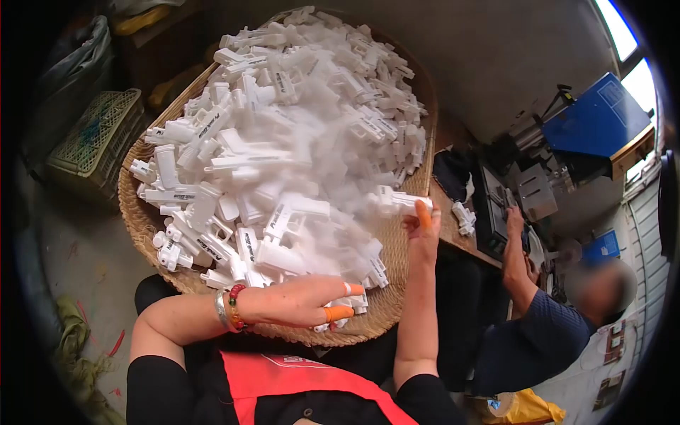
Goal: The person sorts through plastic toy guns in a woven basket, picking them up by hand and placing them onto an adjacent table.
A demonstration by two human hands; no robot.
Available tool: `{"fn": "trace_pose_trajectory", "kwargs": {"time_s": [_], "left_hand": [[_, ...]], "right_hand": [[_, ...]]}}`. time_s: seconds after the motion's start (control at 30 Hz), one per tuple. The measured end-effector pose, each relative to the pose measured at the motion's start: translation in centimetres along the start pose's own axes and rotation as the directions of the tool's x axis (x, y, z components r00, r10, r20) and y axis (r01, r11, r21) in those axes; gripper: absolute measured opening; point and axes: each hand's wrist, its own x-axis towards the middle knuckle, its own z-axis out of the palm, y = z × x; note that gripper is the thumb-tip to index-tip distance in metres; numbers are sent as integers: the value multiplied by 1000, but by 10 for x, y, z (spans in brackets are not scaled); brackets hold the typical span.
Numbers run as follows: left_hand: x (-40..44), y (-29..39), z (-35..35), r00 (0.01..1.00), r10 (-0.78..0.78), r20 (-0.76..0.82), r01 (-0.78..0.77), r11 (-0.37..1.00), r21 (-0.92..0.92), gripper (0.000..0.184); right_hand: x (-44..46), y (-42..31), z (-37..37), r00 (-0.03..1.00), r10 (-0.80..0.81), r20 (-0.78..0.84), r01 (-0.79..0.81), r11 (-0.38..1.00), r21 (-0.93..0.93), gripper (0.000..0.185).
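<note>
A large woven basket (386,315) holds a heap of white plastic toy-gun-shaped pieces (248,163), several with dark lettering. My left hand (301,301), with orange covers on two fingers and bracelets at the wrist, reaches over the basket's near edge. Its fingers are closed around a small white piece (354,304), partly hidden below them. At the basket's right side my right hand (423,225), also with an orange finger cover, holds a white toy gun piece (397,202) that points left. A whitish blur covers the middle of the heap.
Right of the basket, a white piece (464,218) lies on a wooden table (457,241). Another person (531,333) in dark clothes works there at a black device (492,212). A blue box (598,117) stands behind. A green crate (95,134) is at left.
</note>
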Motion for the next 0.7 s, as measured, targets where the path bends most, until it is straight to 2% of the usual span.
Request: {"fn": "trace_pose_trajectory", "kwargs": {"time_s": [0.03, 0.07, 0.1, 0.13, 0.17, 0.2, 0.23, 0.27, 0.3, 0.33, 0.37, 0.4, 0.43, 0.47, 0.5, 0.53, 0.57, 0.6, 0.63, 0.67, 0.7], "left_hand": [[1, -1, 3, 1000, -2, -1, 2, 999, 41, 47], [4, 0, 5, 998, -11, -56, 12, 1000, 24, 53], [7, -1, 8, 987, -36, -157, 38, 999, 6, 58], [9, -4, 11, 965, -65, -255, 64, 998, -12, 64], [10, -6, 14, 918, 33, -395, -35, 999, 1, 73], [15, -17, 16, 872, 105, -479, -77, 994, 77, 74], [10, 3, 7, 901, -21, -433, -72, 978, -198, 72], [5, 24, -1, 926, -130, -353, -50, 888, -458, 70], [8, 23, 4, 857, -107, -504, -187, 847, -498, 62], [4, 22, 2, 880, -204, -430, -81, 826, -558, 60], [0, 22, -1, 889, -297, -348, 25, 791, -611, 58], [-2, 24, -2, 889, -372, -267, 100, 727, -679, 57], [-2, 23, -1, 890, -371, -266, 99, 726, -680, 57], [-2, 20, 1, 886, -302, -353, 5, 765, -644, 55], [-1, 19, 3, 870, -229, -436, -90, 797, -598, 54], [-1, 21, -1, 890, -227, -395, -42, 823, -566, 52], [0, 17, -1, 888, -226, -400, -47, 822, -568, 52], [1, 17, -4, 857, -172, -485, -2, 941, -337, 55], [2, 19, -6, 829, -98, -550, 60, 994, -87, 59], [0, 23, -10, 832, -153, -533, 151, 987, -46, 62], [1, 15, -9, 810, -82, -581, 132, 990, 45, 62]], "right_hand": [[-24, -13, 10, 992, 121, -47, -106, 964, 246, 30], [-48, -18, 19, 966, 250, -61, -190, 855, 482, 26], [-64, -12, 17, 951, 263, 166, -297, 610, 734, 25], [-82, -5, 24, 913, 361, 192, -345, 430, 834, 30], [-105, -14, 45, 878, 331, 344, -451, 337, 826, 34], [-121, -12, 64, 876, 256, 409, -478, 343, 809, 38], [-136, -2, 71, 907, 284, 311, -420, 669, 614, 52], [-154, -7, 84, 926, 232, 299, -352, 818, 455, 54], [-162, 0, 82, 920, 241, 308, -339, 884, 322, 53], [-166, 6, 80, 916, 252, 314, -318, 931, 181, 52], [-169, 9, 78, 889, 245, 388, -355, 902, 246, 50], [-168, 6, 76, 889, 244, 388, -355, 902, 246, 50], [-166, 0, 72, 857, 254, 448, -346, 929, 133, 50], [-163, -7, 68, 819, 273, 504, -325, 945, 17, 50], [-163, -17, 72, 852, 298, 430, -291, 953, -85, 40], [-162, -19, 68, 851, 300, 432, -290, 953, -91, 40], [-161, -21, 63, 905, 226, 360, -125, 951, -283, 34], [-160, -23, 62, 943, 129, 306, 31, 883, -469, 30], [-162, -29, 68, 976, 90, 200, 6, 901, -434, 26], [-161, -31, 61, 982, 89, 168, -17, 921, -389, 26], [-159, -37, 55, 987, 92, 132, -42, 938, -343, 26]]}}
